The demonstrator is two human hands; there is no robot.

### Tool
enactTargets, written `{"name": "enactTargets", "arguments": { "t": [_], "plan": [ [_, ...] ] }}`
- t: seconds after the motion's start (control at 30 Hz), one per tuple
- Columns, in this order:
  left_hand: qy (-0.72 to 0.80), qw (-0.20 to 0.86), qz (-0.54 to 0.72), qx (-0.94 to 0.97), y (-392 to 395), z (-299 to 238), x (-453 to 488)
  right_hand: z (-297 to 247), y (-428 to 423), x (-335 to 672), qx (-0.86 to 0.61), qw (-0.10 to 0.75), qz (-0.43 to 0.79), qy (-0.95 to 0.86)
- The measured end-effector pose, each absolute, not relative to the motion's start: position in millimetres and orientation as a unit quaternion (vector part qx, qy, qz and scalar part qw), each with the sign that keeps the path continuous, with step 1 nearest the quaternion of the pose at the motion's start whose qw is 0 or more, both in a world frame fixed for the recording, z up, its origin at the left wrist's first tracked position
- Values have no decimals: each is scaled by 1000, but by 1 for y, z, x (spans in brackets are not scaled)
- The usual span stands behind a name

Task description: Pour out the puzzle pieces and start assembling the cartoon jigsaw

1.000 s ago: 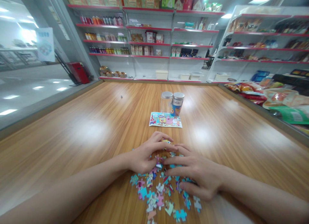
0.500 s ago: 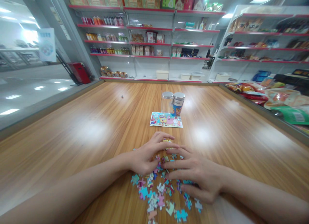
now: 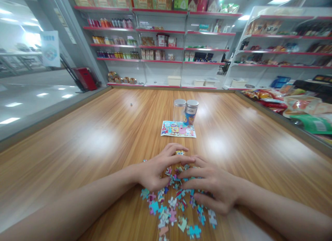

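Loose jigsaw puzzle pieces [image 3: 172, 215], mostly light blue, pink and pale green, lie scattered on the wooden table under and before my hands. My left hand [image 3: 158, 168] reaches over the upper left of the pile, fingers stretched forward and thumb apart. Just beyond its fingers shows a small yellow patch of puzzle [image 3: 180, 153] with cartoon eyes, partly covered. From the right, my right hand [image 3: 215, 185] spreads its fingers over the pieces. The fingertips of both hands meet or overlap near the pile's top. I see nothing gripped in either hand.
A cartoon picture sheet [image 3: 178, 130] lies beyond the hands. Behind it stand a clear jar [image 3: 179, 113] and a blue-labelled jar [image 3: 191, 117], both silver-lidded. A tiny object [image 3: 131, 104] sits farther left. Snack bags [image 3: 272, 102] line the right edge; stocked shelves [image 3: 160, 30] rise behind.
My right hand's fingers have drawn slightly right and back, showing more pieces between the hands. My left hand has shifted only slightly. The jars and sheet stay put.
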State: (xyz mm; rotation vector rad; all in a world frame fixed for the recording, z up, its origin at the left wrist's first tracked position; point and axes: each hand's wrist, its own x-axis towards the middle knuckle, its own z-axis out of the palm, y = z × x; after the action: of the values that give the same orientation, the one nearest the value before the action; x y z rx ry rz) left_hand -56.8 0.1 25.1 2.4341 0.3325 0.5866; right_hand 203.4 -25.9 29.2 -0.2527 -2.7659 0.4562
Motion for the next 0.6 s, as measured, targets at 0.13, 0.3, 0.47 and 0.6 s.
{"name": "enactTargets", "arguments": {
  "t": [0.13,0.3,0.47,0.6],
  "plan": [
    [124,314,230,913,0,27,-58,28,-25,203,-88,184,157,-966],
    [269,247,241,899,-7,48,-56,26,-24,203,-79,200,157,-964],
    [395,173,51,901,-19,82,-63,25,-21,203,-82,217,152,-961],
    [366,170,-72,912,-27,93,-68,25,-19,203,-81,244,159,-953]
  ]
}}
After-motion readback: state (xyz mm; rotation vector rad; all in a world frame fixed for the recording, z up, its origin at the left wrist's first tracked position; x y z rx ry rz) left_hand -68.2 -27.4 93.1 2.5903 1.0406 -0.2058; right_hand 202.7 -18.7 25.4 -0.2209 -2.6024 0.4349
